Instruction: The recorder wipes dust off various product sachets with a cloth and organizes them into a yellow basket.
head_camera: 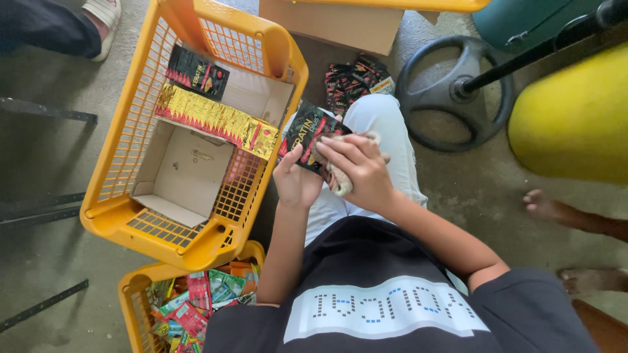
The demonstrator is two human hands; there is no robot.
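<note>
My left hand (296,180) holds a black sachet (306,131) with red and gold print, thumb on its lower edge. My right hand (358,167) presses a small beige cloth (339,182) against the sachet's face. Both hands are above my lap, just right of a yellow plastic basket (114,209). Inside that basket sits an open cardboard box (183,173) with a row of gold and red sachets (216,121) standing across it and one black sachet (196,72) behind them.
A pile of black sachets (350,82) lies on the concrete floor beyond my knee, near a cardboard box (333,23). A second yellow basket (134,294) below holds mixed coloured packets. A black steering wheel (451,95) and yellow object (575,117) stand right. Other people's feet (546,206) are nearby.
</note>
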